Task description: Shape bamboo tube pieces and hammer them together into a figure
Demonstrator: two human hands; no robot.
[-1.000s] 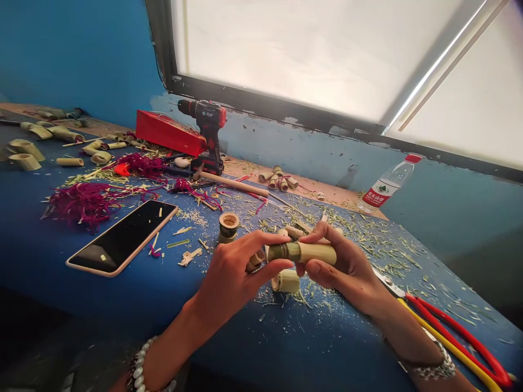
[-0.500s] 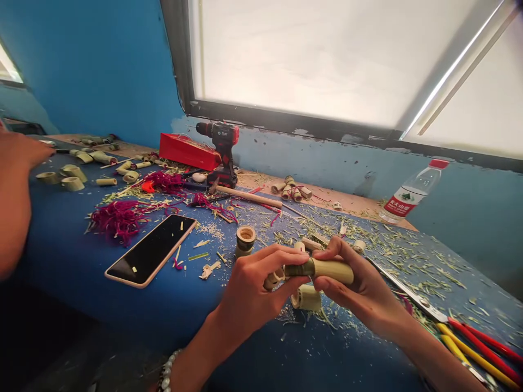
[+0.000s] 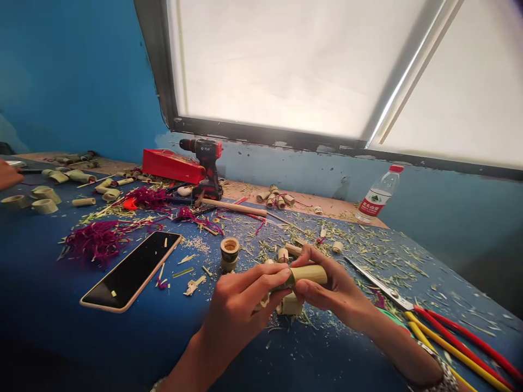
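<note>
Between my two hands I hold a short bamboo tube [image 3: 311, 274] level above the blue table [image 3: 253, 354]. My left hand [image 3: 245, 296] is closed round its darker green end. At the pale, shaved end, the thumb and fingers of my right hand [image 3: 333, 288] grip it. Just below, another bamboo piece [image 3: 290, 305] rests on the table, partly hidden by my hands. A bamboo ring section [image 3: 229, 253] with a dark band stands upright beyond my left hand. Small bamboo bits [image 3: 283, 255] lie behind the held tube.
A phone [image 3: 133, 270] and purple yarn [image 3: 96, 239] lie left. Farther back are a cordless drill [image 3: 207, 163], a red box [image 3: 174, 166] and a hammer [image 3: 235, 207]. Red-handled shears [image 3: 394, 294] and a water bottle [image 3: 378, 196] stand right among shavings. Another person's hand [image 3: 8, 175] shows far left.
The view has turned to the right, so the table's things sit farther left. My hands still grip the tube, with more of its green end covered. The other person's arm has mostly left view.
</note>
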